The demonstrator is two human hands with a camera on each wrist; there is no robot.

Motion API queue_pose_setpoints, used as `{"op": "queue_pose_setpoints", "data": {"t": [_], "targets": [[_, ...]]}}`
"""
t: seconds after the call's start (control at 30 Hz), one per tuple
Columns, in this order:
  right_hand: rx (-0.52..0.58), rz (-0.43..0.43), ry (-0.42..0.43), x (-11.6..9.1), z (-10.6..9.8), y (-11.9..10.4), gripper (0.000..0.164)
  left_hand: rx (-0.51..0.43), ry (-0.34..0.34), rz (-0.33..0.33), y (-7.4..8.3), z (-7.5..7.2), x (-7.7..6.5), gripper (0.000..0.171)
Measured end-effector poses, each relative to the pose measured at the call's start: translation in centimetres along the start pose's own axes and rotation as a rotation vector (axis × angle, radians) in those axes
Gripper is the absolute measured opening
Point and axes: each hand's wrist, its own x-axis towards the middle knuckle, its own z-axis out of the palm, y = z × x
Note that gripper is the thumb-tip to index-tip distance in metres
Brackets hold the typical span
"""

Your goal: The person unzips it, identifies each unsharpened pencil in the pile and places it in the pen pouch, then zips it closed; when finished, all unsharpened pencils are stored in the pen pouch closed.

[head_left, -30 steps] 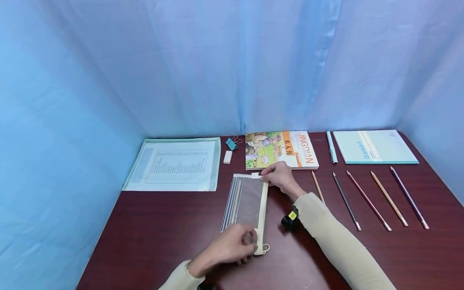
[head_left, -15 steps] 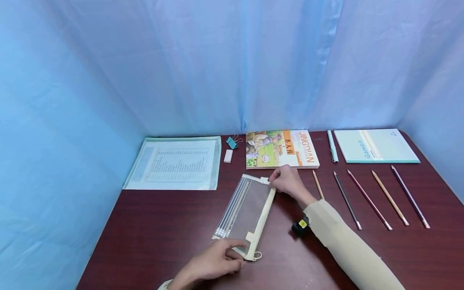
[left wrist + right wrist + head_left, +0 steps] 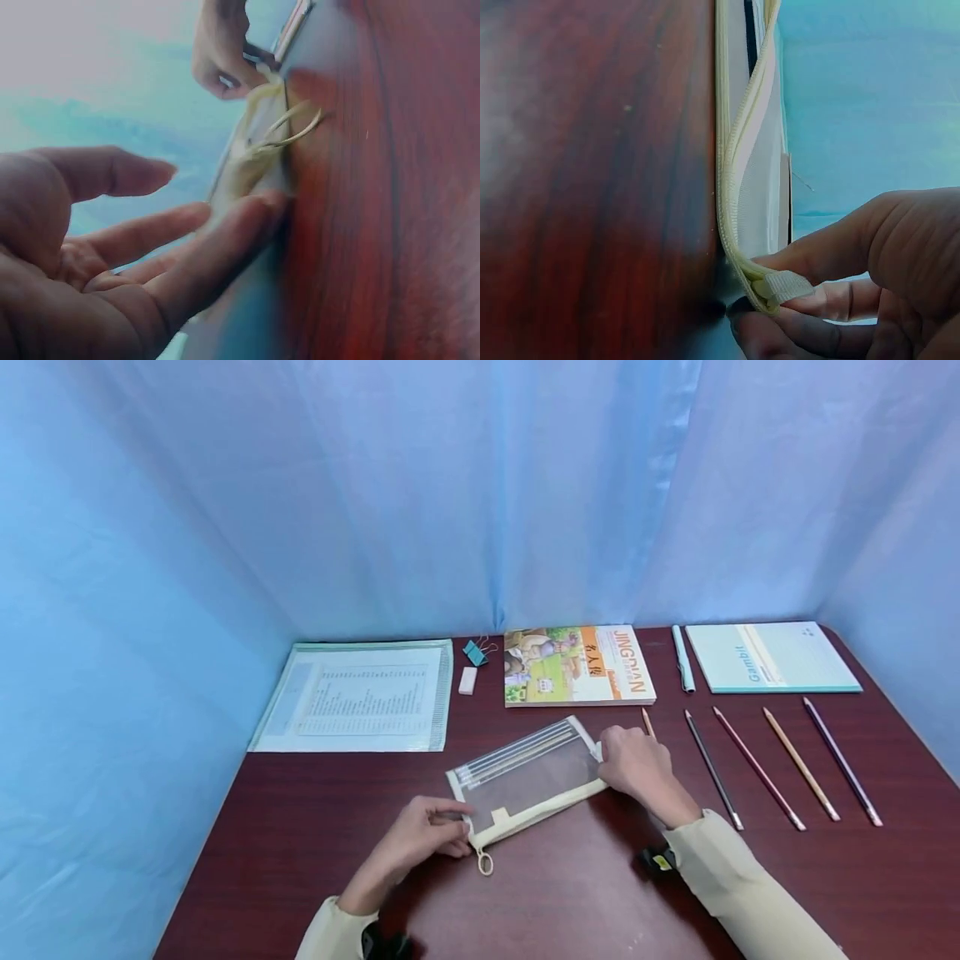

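Note:
A see-through mesh pencil case (image 3: 536, 781) with cream trim and pale stripes along its far side lies slantwise before me. Its zipper (image 3: 726, 172) edge faces me, and the two rows of teeth stand apart in the right wrist view. My right hand (image 3: 637, 768) pinches the case's right end by the fabric tab (image 3: 789, 287). At the left end, my left hand (image 3: 423, 835) has its fingertips right at the trim, close to the zipper's pull ring (image 3: 485, 863). Loosely spread fingers and a raised thumb show on that hand in the left wrist view.
Several pencils (image 3: 759, 768) lie in a row on the right. Behind them are a pen (image 3: 683, 660) and a notebook (image 3: 806, 664). A book (image 3: 555, 672), a binder clip (image 3: 476, 653), an eraser (image 3: 467, 681) and a document pouch (image 3: 348, 697) line the back.
The pencil case has turned from pointing away from me to lying nearly crosswise. My right hand has moved right and nearer with its end; my left hand has shifted left and loosened its fingers.

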Motion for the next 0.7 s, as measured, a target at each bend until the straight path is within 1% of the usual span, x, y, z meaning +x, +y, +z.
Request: {"op": "queue_pose_setpoints", "data": {"t": [0.07, 0.13, 0.23, 0.53, 0.7], "targets": [[-0.016, 0.005, -0.001, -0.3, 0.0, 0.0, 0.02, -0.037, 0.03, -0.003, -0.2, -0.4, 0.9, 0.037], [-0.033, 0.006, -0.002, -0.4, 0.0, 0.0, 0.02, -0.08, 0.054, -0.009, -0.3, -0.8, 1.8, 0.037], [-0.052, 0.011, 0.011, -0.5, 0.1, 0.0, 0.016, -0.115, 0.082, -0.014, -0.4, -1.3, 3.0, 0.037], [-0.074, 0.038, 0.039, -0.4, 0.5, -0.4, 0.006, -0.109, 0.182, -0.032, -0.1, -2.2, 6.0, 0.036], [-0.097, 0.043, 0.07, -0.1, 0.5, -0.5, 0.007, -0.106, 0.205, -0.039, 0.2, -2.5, 7.3, 0.035]]}}
